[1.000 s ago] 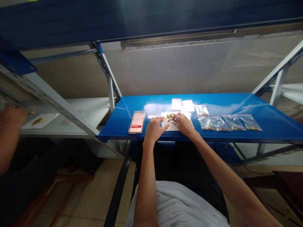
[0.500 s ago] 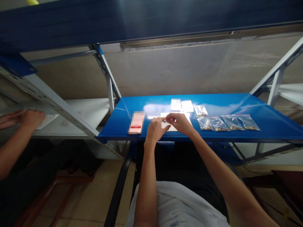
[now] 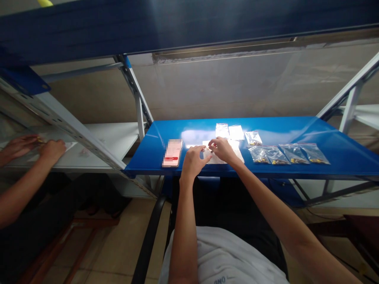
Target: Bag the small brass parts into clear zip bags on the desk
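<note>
Both hands are close together over a whitish sheet or flat bag [image 3: 237,153] near the front edge of the blue shelf. My left hand [image 3: 192,161] has its thumb and forefinger apart, and nothing I can make out lies between them. My right hand [image 3: 223,150] is closed in a pinch just to the right, with a tiny reddish spot at its fingertips too small to name. Several clear zip bags [image 3: 293,153] lie in a row to the right, with small yellow and brown pieces inside. Another filled bag [image 3: 253,138] is just behind them.
A phone [image 3: 174,153] lies left of my hands. Two whitish flat bags [image 3: 222,130] catch glare at the back. Metal uprights [image 3: 137,90] flank the blue shelf [image 3: 166,128]. On the left, another person's hands [image 3: 52,153] work over a white shelf [image 3: 111,136].
My fingertips, close together before, are slightly farther apart now, the right hand having drawn up a little. The other person's hands have shifted right. The bags and phone stay in place.
</note>
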Demonstrator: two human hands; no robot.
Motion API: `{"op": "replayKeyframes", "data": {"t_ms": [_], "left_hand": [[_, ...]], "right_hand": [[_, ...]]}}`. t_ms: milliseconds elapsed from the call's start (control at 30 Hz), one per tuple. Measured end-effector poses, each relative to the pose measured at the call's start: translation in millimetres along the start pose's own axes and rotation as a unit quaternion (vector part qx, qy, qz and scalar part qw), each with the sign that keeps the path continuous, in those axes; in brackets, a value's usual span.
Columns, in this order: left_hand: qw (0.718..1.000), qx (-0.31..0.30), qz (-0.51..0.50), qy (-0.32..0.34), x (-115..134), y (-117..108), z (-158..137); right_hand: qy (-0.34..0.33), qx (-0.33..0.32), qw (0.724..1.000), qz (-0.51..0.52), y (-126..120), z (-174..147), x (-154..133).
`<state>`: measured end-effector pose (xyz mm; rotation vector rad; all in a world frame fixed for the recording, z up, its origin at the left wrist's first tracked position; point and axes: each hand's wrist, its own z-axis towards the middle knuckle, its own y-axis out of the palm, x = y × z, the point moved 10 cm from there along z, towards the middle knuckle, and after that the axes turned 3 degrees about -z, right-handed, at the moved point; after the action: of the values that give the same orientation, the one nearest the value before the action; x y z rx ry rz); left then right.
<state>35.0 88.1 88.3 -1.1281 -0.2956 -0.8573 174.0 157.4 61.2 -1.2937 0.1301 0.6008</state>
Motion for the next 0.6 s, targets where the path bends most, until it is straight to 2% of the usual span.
{"op": "replayKeyframes", "data": {"t_ms": [133, 300, 467, 600], "left_hand": [[1.0, 0.006, 0.012, 0.0, -1, 1, 0], [1.0, 0.008, 0.013, -0.001, 0, 2, 0], [1.0, 0.009, 0.005, -0.004, -3, 4, 0], [1.0, 0.006, -0.005, -0.001, -4, 5, 0]], "right_hand": [[0.012, -0.056, 0.994, -0.092, 16, 0, -6], [-0.008, -0.091, 0.984, -0.153, 20, 1, -15], [-0.032, -0.11, 0.98, -0.163, 23, 4, -21], [-0.026, -0.095, 0.986, -0.137, 21, 10, -15]]}}
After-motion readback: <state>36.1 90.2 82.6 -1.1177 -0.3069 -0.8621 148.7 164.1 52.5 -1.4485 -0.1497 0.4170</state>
